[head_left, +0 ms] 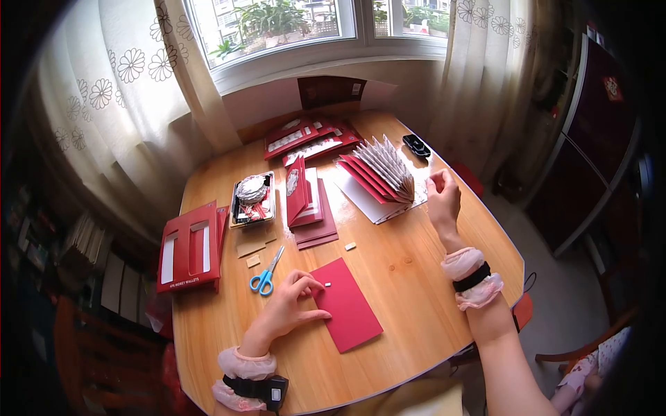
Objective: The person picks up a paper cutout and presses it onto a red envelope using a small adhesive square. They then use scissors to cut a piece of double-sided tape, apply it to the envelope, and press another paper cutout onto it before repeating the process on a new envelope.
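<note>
Red card [354, 312]: flat, toward the near edge of the surface [430, 312], a small white piece [328, 285] on it.
Left hand [283, 305]: fingers loosely spread, thumb apart from forefinger, at the card's left edge, not gripping.
Right hand [445, 201]: near the surface's right edge, fingers curled; cannot tell whether they hold anything.
Pleated paper [381, 170]: just beside the right hand.

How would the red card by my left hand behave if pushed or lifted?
The red card is probably light, since it looks thin. It seems fairly stiff, lying flat with straight edges. It might slide easily on the smooth table.
</note>
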Demonstrator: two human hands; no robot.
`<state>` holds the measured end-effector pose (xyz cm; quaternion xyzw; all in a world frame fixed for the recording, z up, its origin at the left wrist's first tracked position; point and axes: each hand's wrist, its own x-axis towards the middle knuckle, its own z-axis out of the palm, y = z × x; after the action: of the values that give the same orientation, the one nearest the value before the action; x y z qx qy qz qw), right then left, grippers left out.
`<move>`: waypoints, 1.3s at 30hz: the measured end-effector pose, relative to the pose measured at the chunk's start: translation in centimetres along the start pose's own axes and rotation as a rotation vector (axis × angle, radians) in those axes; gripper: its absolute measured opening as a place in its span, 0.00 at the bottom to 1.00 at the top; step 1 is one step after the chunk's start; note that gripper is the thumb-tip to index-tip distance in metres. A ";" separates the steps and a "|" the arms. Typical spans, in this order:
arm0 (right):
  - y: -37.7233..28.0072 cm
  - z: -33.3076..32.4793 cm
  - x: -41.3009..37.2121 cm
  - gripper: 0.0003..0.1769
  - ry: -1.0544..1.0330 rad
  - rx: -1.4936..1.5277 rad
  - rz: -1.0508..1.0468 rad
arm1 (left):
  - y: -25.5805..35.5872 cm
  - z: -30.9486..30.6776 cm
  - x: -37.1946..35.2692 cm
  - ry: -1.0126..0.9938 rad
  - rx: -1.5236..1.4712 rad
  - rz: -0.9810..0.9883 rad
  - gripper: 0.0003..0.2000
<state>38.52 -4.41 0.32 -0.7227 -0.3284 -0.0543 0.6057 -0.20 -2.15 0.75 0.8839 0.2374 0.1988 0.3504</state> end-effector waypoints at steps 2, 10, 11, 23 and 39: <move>2.5 -0.5 1.4 0.03 -0.037 0.009 0.087 | 0.0 0.1 0.1 -0.007 0.004 0.001 0.25; 2.6 -2.1 2.2 0.04 -0.009 0.169 0.241 | 0.0 0.1 0.2 0.017 -0.010 -0.006 0.24; 2.3 -2.2 2.2 0.05 -0.013 0.170 0.271 | 0.0 0.1 0.2 0.015 -0.012 -0.003 0.24; 2.7 -1.7 1.4 0.11 -0.066 0.163 0.268 | 0.1 -0.1 0.1 0.016 -0.030 -0.021 0.23; 1.9 -1.3 0.9 0.07 0.060 0.176 0.083 | 0.2 -0.2 0.3 0.015 -0.039 -0.032 0.23</move>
<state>40.66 -5.33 -0.57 -0.6776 -0.2834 -0.0218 0.6783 0.00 -2.04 1.08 0.8716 0.2502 0.2044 0.3687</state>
